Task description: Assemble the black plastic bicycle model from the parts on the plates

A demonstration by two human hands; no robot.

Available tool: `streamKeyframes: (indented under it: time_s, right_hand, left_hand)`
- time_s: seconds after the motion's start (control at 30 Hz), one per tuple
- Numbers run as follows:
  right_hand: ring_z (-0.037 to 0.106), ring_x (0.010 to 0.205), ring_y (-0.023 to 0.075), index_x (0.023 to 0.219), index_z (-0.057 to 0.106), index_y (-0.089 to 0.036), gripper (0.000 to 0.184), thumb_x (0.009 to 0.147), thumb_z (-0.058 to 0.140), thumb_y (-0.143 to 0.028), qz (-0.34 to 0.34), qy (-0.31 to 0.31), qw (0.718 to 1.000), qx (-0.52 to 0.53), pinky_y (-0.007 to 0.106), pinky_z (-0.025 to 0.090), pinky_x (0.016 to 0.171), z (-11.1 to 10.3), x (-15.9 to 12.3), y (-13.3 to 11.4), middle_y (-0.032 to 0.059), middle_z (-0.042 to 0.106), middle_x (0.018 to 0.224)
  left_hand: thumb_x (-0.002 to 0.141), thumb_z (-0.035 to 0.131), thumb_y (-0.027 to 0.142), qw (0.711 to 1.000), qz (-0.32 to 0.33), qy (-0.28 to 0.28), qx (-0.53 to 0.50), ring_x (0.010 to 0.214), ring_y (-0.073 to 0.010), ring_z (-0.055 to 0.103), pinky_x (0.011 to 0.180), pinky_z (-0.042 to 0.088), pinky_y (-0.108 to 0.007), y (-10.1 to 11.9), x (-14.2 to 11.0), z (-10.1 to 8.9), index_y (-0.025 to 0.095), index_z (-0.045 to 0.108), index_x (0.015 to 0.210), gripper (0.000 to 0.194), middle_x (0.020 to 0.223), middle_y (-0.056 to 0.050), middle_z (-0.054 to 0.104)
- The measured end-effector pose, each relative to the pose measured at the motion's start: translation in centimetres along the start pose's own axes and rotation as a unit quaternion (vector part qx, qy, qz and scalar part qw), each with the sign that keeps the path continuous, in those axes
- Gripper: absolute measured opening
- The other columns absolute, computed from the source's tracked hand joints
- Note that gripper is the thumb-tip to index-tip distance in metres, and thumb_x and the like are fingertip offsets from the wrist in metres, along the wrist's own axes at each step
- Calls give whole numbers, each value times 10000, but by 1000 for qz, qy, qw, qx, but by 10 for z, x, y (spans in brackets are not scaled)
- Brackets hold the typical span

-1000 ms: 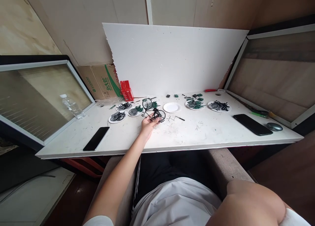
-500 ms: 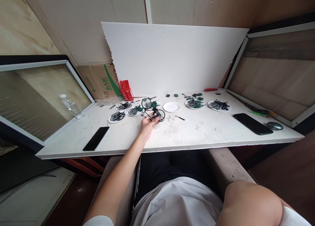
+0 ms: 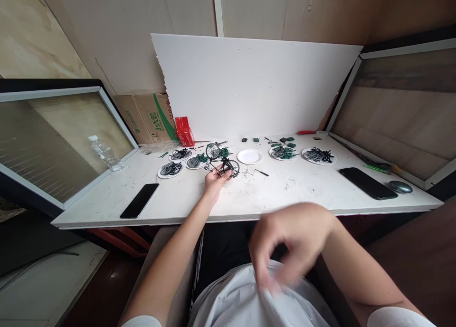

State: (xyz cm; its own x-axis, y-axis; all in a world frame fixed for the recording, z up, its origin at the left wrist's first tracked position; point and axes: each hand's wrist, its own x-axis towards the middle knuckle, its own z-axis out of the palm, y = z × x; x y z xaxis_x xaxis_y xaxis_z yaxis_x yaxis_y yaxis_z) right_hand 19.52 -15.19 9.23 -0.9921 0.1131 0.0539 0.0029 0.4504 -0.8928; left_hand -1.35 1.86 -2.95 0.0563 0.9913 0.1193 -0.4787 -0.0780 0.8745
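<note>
Right hand [image 3: 297,232] has swung into view over the lap, while the left stays put. Beyond lies the white table [image 3: 320,189]. Right fingertips curl down onto the shirt [image 3: 235,303]; blur hides whether they pinch cloth. Left hand [image 3: 214,180] pinches the low end of the model bike [image 3: 225,165], tilted beside the plate [image 3: 250,156]. Steadying the bike seems the step in hand; two-handed work would call for the right hand back up there.
</note>
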Motion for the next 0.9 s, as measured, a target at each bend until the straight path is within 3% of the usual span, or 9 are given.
streamKeyframes:
  time_s: [0.07, 0.13, 0.17, 0.23, 0.3, 0.43, 0.53, 0.63, 0.9]
  right_hand:
    - [779, 897, 195, 1112, 802, -222, 292, 1002, 685, -466, 73, 192, 972, -114, 296, 618, 803, -39, 0, 27, 62, 820, 1019]
    - [765, 963, 233, 1103, 804, -210, 209, 1005, 669, -335, 143, 357, 895, -226, 349, 616, 853, -69, -1, 66, 86, 815, 1078]
    - [756, 1031, 255, 1113, 803, -201, 194, 1000, 658, -266, 170, 417, 853, -264, 385, 608, 915, -80, -1, 86, 107, 805, 1146]
    - [724, 1148, 307, 1163, 794, -186, 239, 972, 653, -160, 217, 478, 788, -321, 458, 583, 1001, -93, -1, 123, 146, 777, 1241]
    - [652, 1276, 362, 1246, 773, -180, 314, 959, 655, -129, 258, 482, 749, -374, 519, 548, 1054, -98, 0, 149, 166, 757, 1287]
    - [469, 1476, 429, 1438, 673, -155, 439, 1006, 592, -163, 320, 467, 713, -413, 604, 480, 1120, -98, 2, 175, 201, 659, 1462]
    - [360, 1544, 476, 1467, 664, -170, 460, 1016, 575, -185, 355, 437, 714, -417, 657, 436, 1150, -97, 0, 184, 178, 572, 1579]
    - [309, 1578, 470, 1400, 724, -205, 411, 1040, 527, -195, 353, 427, 713, -431, 642, 435, 1160, -96, -2, 192, 141, 574, 1586]
    - [372, 1551, 428, 1348, 762, -216, 386, 1085, 480, -236, 342, 437, 701, -448, 599, 462, 1136, -93, 1, 197, 140, 681, 1464]
  left_hand:
    - [682, 980, 180, 1000, 3, 16, 0, 1017, -219, 785, 1047, 585, -424, -1, 1, -1, 147, 663, 1230, 634, 1053, -97, 813]
    - [688, 976, 176, 1000, 4, 29, -1, 1014, -220, 787, 1048, 584, -434, -1, 3, -2, 150, 655, 1248, 646, 1054, -100, 811]
    - [686, 976, 175, 999, 3, 32, -1, 1012, -222, 787, 1048, 585, -439, -1, 3, -3, 149, 656, 1246, 645, 1059, -103, 810]
    - [682, 977, 178, 999, 3, 32, 0, 1005, -225, 788, 1044, 588, -445, -2, 4, -3, 146, 671, 1224, 623, 1063, -107, 809]
    - [679, 978, 182, 1000, 6, 29, 4, 997, -228, 788, 1039, 592, -446, -3, 4, -3, 149, 685, 1198, 596, 1049, -102, 809]
    - [669, 986, 190, 1000, 4, 28, 7, 991, -225, 788, 1036, 593, -446, -4, 4, -4, 156, 681, 1190, 604, 1026, -93, 809]
    - [655, 996, 188, 1000, 1, 30, 2, 979, -220, 787, 1031, 598, -443, -4, 3, -3, 152, 675, 1173, 610, 1026, -94, 810]
    - [651, 998, 185, 1000, -1, 28, 1, 967, -214, 786, 1026, 605, -443, -3, 2, -3, 154, 677, 1166, 608, 1021, -89, 811]
    - [666, 988, 166, 1000, -9, 27, -2, 971, -218, 788, 1020, 607, -431, -1, 0, -2, 145, 683, 1184, 601, 1024, -100, 812]
